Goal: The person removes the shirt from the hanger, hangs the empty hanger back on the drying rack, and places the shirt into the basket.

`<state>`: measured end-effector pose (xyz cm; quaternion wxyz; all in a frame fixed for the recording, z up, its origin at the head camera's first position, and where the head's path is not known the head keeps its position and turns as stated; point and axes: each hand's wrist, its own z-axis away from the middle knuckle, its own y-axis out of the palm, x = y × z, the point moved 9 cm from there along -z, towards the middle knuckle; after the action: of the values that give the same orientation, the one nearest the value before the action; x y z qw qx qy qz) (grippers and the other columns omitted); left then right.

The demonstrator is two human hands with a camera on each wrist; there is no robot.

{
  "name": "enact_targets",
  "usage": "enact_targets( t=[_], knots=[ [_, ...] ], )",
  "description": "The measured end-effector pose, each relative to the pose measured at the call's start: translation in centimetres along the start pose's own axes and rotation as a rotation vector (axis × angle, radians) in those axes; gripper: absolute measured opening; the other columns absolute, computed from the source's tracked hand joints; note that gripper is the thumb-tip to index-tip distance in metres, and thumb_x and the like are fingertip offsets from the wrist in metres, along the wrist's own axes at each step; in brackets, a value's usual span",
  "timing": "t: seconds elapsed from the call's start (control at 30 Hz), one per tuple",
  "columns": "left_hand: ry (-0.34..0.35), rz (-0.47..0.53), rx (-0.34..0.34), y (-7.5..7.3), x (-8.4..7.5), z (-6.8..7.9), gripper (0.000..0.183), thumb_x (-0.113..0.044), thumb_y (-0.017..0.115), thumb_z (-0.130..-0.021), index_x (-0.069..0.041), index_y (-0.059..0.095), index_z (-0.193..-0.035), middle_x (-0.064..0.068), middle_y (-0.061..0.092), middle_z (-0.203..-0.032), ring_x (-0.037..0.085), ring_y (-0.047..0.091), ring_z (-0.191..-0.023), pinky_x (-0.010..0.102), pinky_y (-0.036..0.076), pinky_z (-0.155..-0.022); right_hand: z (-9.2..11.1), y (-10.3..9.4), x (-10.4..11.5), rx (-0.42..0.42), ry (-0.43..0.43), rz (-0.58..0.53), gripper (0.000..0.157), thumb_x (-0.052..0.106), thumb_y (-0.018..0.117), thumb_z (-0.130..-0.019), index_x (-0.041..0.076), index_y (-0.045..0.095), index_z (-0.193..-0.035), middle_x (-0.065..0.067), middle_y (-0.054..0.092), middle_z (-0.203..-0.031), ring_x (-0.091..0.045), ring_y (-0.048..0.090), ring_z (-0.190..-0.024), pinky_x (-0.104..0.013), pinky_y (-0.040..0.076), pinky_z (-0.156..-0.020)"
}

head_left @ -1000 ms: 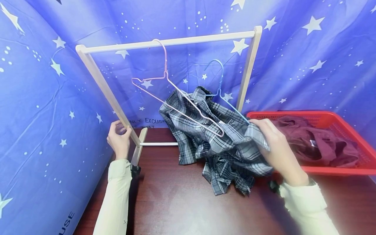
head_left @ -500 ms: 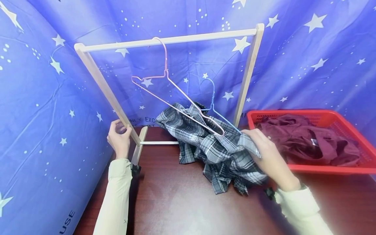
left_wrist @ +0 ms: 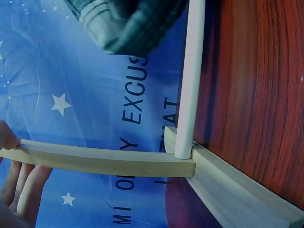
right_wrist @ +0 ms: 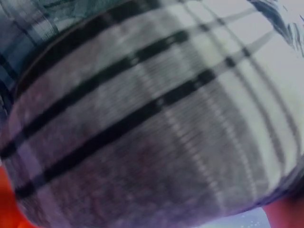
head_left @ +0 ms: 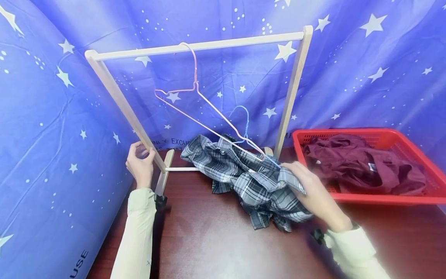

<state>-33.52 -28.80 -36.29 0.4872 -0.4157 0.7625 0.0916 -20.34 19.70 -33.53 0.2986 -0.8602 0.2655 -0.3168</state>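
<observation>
At far left a starred blue cloth [head_left: 38, 155] drops to the edge of the worktop [head_left: 216, 240], close by the left hand [head_left: 140, 169] — a tight side. This hand's curled thumb and fingers pinch the left post [head_left: 122, 104] of a wooden rack [head_left: 244, 40], low down. Right of the post, a short stretch of lower bar [head_left: 181, 169] shows before the checked shirt [head_left: 251, 186] hides it. A pink hanger [head_left: 195, 75] hooks over the rack's top, its right corner overlapping the shirt; whether they touch I cannot tell. The shirt is bunched mostly in the rack's right half, spilling to the near side, a blue hanger [head_left: 247, 128] at its neck with the hook well below the top. The right hand [head_left: 310, 190] grips the shirt's right shoulder at the hanger's end, fingertips hidden by cloth. A narrow gap parts the right post [head_left: 293, 89] from the red basket [head_left: 383, 199], which holds a maroon garment [head_left: 355, 162] — the widest room lies near, between the cream sleeves [head_left: 134, 232]
</observation>
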Motion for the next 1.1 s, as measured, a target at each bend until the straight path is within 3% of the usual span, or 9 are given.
enact_targets(
  t=[0.23, 0.47, 0.67, 0.8, 0.93, 1.1],
  knots=[
    [-0.008, 0.014, 0.027, 0.2, -0.1, -0.3, 0.031, -0.010, 0.073, -0.082, -0.009, 0.068, -0.112, 0.010, 0.075, -0.105, 0.030, 0.072, -0.092, 0.037, 0.050, -0.093, 0.7, 0.7, -0.5, 0.038, 0.005, -0.027, 0.072, -0.026, 0.071, -0.061, -0.005, 0.057, -0.128, -0.013, 0.064, -0.118, -0.027, 0.058, -0.111, -0.007, 0.026, -0.108],
    [0.013, 0.041, 0.102, 0.1, -0.7, -0.1, 0.035, -0.005, 0.071, -0.087, -0.005, 0.062, -0.121, 0.012, 0.071, -0.111, 0.023, 0.070, -0.097, 0.041, 0.056, -0.087, 1.0, 1.2, -0.5, 0.073, -0.004, -0.065, 0.072, -0.026, 0.070, -0.062, -0.004, 0.057, -0.130, -0.018, 0.063, -0.125, -0.031, 0.055, -0.117, -0.008, 0.023, -0.111],
    [0.007, -0.009, 0.086, -1.7, -1.8, 1.0, 0.035, -0.009, 0.068, -0.089, -0.005, 0.059, -0.123, 0.007, 0.070, -0.111, 0.003, 0.065, -0.089, 0.015, 0.054, -0.077, 1.4, 1.6, -0.6, 0.104, -0.014, -0.088, 0.074, -0.026, 0.070, -0.060, -0.003, 0.058, -0.129, -0.018, 0.063, -0.126, -0.032, 0.055, -0.118, -0.009, 0.024, -0.111],
    [0.066, -0.033, 0.086, -2.5, -3.2, 1.7, 0.026, -0.010, 0.067, -0.089, -0.004, 0.064, -0.114, 0.008, 0.072, -0.105, 0.000, 0.064, -0.083, 0.008, 0.047, -0.070, 1.4, 1.7, -0.4, 0.117, -0.035, -0.097, 0.075, -0.026, 0.070, -0.059, -0.003, 0.057, -0.129, -0.018, 0.062, -0.126, -0.033, 0.055, -0.118, -0.009, 0.025, -0.111],
    [0.159, 0.011, 0.186, -1.6, -5.2, 2.7, 0.018, -0.010, 0.070, -0.090, -0.002, 0.068, -0.105, 0.010, 0.074, -0.099, -0.009, 0.060, -0.078, 0.007, 0.047, -0.070, 1.6, 2.0, -0.3, 0.140, -0.048, -0.105, 0.074, -0.025, 0.070, -0.060, -0.003, 0.057, -0.130, -0.019, 0.061, -0.127, -0.037, 0.055, -0.117, -0.009, 0.024, -0.111],
    [0.271, 0.101, 0.412, 1.3, -8.0, 5.2, 0.017, -0.016, 0.073, -0.090, -0.004, 0.071, -0.102, 0.010, 0.074, -0.097, -0.005, 0.063, -0.082, 0.010, 0.051, -0.073, 2.0, 2.3, -0.3, 0.165, -0.038, -0.105, 0.075, -0.023, 0.071, -0.061, 0.000, 0.057, -0.131, -0.018, 0.061, -0.128, -0.038, 0.054, -0.118, -0.008, 0.023, -0.111]
  ],
)
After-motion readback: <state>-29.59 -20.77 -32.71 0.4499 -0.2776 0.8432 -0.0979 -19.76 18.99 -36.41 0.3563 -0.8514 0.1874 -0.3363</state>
